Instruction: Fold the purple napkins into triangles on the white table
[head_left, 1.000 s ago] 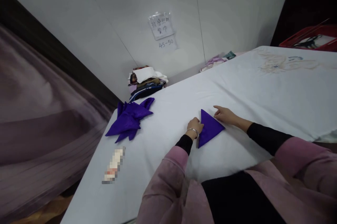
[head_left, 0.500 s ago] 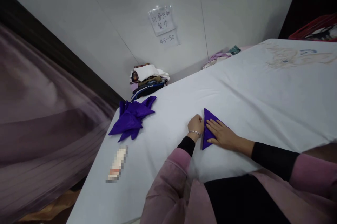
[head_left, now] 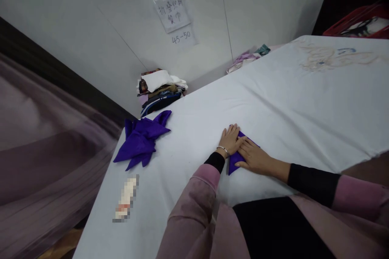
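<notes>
A purple cloth napkin (head_left: 233, 163), folded into a triangle, lies on the white-covered table in front of me. My left hand (head_left: 231, 138) rests flat along its left edge, fingers stretched out and pointing away from me. From the right, my right hand (head_left: 252, 155) lies flat across the middle of the napkin, its fingers reaching the left hand. Both palms cover much of the cloth, so only its lower corner and a strip of the upper right edge show. Neither hand grips anything.
Several purple napkins (head_left: 142, 139) lie heaped at the table's left edge, with a blurred-out object (head_left: 126, 198) nearer me. Folded clothes (head_left: 162, 88) are stacked by the wall below a handwritten sign (head_left: 174, 13). More cloth (head_left: 246, 59) and a red basket (head_left: 358, 18) are farther right.
My left hand has opened from a loose curl beside the napkin and now lies flat on its left edge. My right hand stays on the cloth. The view has shifted slightly.
</notes>
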`<state>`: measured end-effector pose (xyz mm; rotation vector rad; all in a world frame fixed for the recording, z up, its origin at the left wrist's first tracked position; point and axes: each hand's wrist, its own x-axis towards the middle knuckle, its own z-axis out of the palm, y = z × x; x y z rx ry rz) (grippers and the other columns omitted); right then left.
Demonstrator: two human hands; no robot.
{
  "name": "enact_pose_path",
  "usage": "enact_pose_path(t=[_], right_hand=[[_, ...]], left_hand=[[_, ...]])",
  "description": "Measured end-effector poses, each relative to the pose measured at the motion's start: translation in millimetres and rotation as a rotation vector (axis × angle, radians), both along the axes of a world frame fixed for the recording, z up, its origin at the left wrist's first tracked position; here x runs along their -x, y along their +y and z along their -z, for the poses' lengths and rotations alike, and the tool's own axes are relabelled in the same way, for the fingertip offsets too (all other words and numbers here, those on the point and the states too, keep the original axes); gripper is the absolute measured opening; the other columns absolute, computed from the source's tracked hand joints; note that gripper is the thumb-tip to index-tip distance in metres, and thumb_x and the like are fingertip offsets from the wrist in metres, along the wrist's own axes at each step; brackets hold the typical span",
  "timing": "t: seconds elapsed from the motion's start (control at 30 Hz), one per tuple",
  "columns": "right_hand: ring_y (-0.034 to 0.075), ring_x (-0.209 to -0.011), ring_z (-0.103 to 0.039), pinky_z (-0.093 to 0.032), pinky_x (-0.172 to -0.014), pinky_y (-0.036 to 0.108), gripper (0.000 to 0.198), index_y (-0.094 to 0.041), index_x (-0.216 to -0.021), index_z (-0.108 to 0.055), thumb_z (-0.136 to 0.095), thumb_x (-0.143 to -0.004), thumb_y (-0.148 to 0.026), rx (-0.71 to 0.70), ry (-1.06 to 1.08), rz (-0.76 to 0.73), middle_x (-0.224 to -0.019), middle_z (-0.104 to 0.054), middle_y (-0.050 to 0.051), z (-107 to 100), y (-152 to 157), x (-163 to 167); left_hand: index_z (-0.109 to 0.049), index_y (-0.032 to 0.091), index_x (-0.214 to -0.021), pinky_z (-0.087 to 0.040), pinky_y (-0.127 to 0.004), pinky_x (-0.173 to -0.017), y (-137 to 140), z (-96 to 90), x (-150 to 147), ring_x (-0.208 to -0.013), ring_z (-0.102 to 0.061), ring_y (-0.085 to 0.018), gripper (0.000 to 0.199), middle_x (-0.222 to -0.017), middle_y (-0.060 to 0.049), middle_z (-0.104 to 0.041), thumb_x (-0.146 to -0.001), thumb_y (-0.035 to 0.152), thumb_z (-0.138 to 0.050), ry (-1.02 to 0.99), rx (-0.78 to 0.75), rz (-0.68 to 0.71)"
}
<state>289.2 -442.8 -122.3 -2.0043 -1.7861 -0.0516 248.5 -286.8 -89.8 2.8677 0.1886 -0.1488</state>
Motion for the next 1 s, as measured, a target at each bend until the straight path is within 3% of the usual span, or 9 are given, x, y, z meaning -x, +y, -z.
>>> enact_pose_path(t=[0.17,0.33,0.43,0.5,0.67,0.83,1.0], right_hand=[[0.036,-0.137,-0.028,-0.03,-0.108,0.055,0.079,-0.006,-0.142,-0.038,-0.043,-0.086,-0.062,0.04,-0.003,0.009,-0.145,-0.036,0.023,8,-38,8],[0.03,-0.137,-0.03,-0.029,-0.11,0.052,0.069,-0.018,-0.146,-0.033,-0.046,-0.089,-0.054,0.103,0.095,-0.005,-0.148,-0.035,0.014,-2,-79,2],[0.026,-0.138,-0.028,-0.025,-0.112,0.051,0.059,-0.024,-0.147,-0.029,-0.039,-0.094,-0.047,0.085,0.118,0.085,-0.15,-0.033,0.009,-14,-81,-11],[0.027,-0.138,-0.026,-0.024,-0.112,0.052,0.06,-0.021,-0.147,-0.029,-0.038,-0.094,-0.046,0.055,0.073,0.125,-0.15,-0.031,0.011,-16,-73,-18],[0.03,-0.136,-0.03,-0.026,-0.11,0.053,0.071,-0.017,-0.147,-0.029,-0.044,-0.089,-0.055,0.042,-0.011,0.079,-0.148,-0.034,0.015,1,-55,-21],[0.03,-0.135,-0.033,-0.027,-0.109,0.053,0.071,-0.017,-0.147,-0.029,-0.042,-0.089,-0.056,0.055,-0.022,0.122,-0.147,-0.037,0.016,8,-75,-20],[0.03,-0.135,-0.033,-0.03,-0.108,0.053,0.064,-0.022,-0.144,-0.036,-0.039,-0.09,-0.056,0.149,0.076,0.158,-0.146,-0.041,0.01,-8,-96,-25]], left_hand=[[-0.022,0.02,-0.147,-0.011,-0.043,-0.118,-4,-2.8,2,-0.145,-0.008,-0.019,0.063,-0.157,-0.006,-0.017,-0.093,0.053,-0.024,-0.003,-0.009,-0.005],[-0.021,0.022,-0.147,-0.012,-0.045,-0.117,-7,-4.2,0,-0.145,-0.008,-0.022,0.07,-0.157,-0.006,-0.016,-0.089,0.061,-0.03,0.004,-0.031,-0.018],[-0.022,0.021,-0.147,-0.012,-0.046,-0.117,-7,-2.1,-1,-0.145,-0.008,-0.023,0.073,-0.157,-0.007,-0.016,-0.088,0.064,-0.029,-0.003,-0.036,-0.015],[-0.022,0.019,-0.147,-0.012,-0.046,-0.117,-7,-0.5,-1,-0.145,-0.008,-0.023,0.073,-0.157,-0.008,-0.017,-0.089,0.063,-0.028,-0.016,-0.039,-0.011],[-0.022,0.021,-0.147,-0.013,-0.045,-0.117,-7,0.0,0,-0.145,-0.01,-0.022,0.067,-0.157,-0.007,-0.018,-0.091,0.059,-0.026,-0.019,-0.054,-0.022],[-0.021,0.022,-0.147,-0.013,-0.045,-0.117,-8,-1.6,-1,-0.145,-0.01,-0.022,0.067,-0.157,-0.006,-0.018,-0.091,0.059,-0.026,-0.016,-0.056,-0.031],[-0.022,0.023,-0.147,-0.013,-0.045,-0.117,-7,1.4,-1,-0.145,-0.01,-0.022,0.068,-0.157,-0.006,-0.018,-0.091,0.061,-0.025,-0.025,-0.039,-0.032]])
